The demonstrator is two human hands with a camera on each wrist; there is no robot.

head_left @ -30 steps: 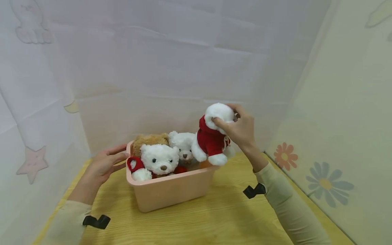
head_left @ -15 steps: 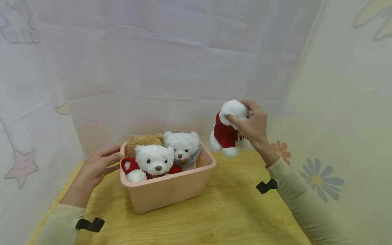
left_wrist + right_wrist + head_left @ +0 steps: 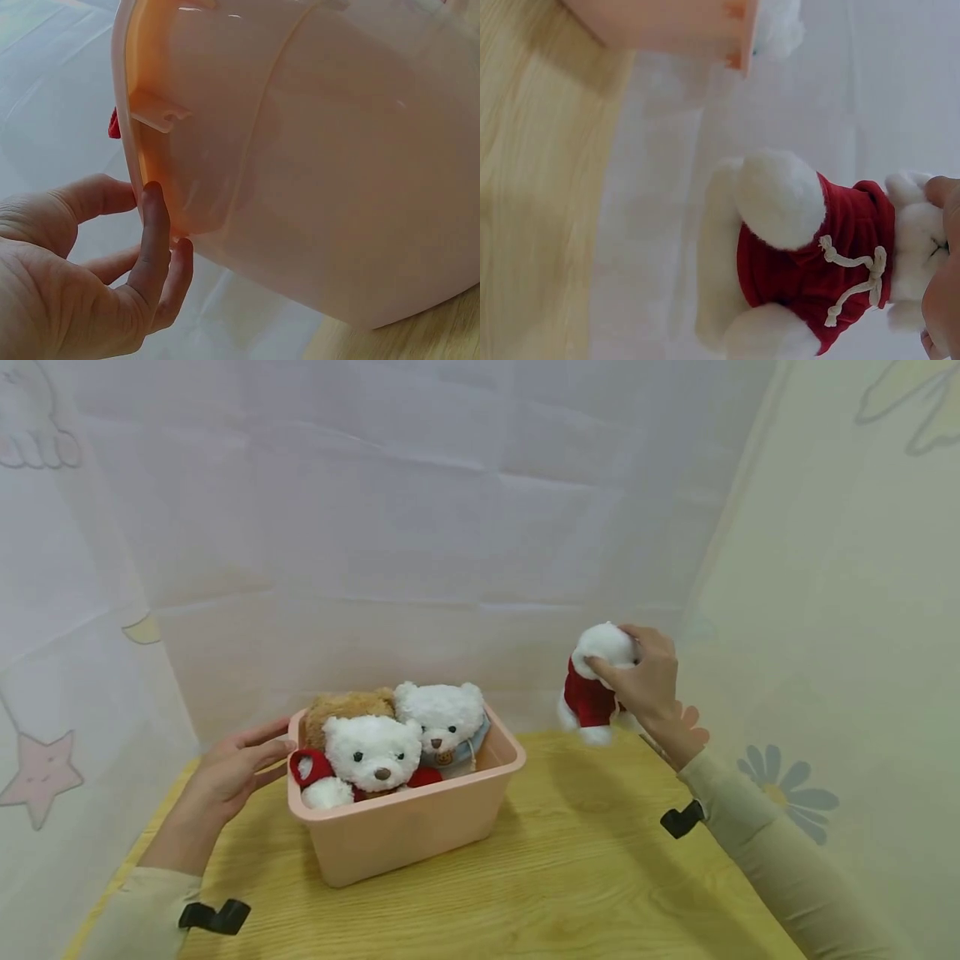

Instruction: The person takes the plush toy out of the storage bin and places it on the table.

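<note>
- A white bear in a red hoodie [image 3: 594, 693] is held by its head in the right hand [image 3: 647, 681], at the right of the centre in the head view; the fingers [image 3: 603, 670] are curled round the head.
- Compared with one second ago, this bear has been carried out of the pink bin [image 3: 420, 822] toward the right, and it is now seen above the far right corner of the desk [image 3: 585, 877], well apart from the bin.
- From this it is judged that the bear is already taken out and not yet put down.
- The left hand [image 3: 232, 768] is kept at the left wall of the bin as before; its fingers [image 3: 154, 240] are nearly straight and touch under the rim.
- Three bears are left in the bin: a white one [image 3: 371, 758], a second white one [image 3: 442, 720] and a brown one [image 3: 345, 708].
- The face of the held bear is hidden by the hand, and the brown bear is mostly covered.
</note>
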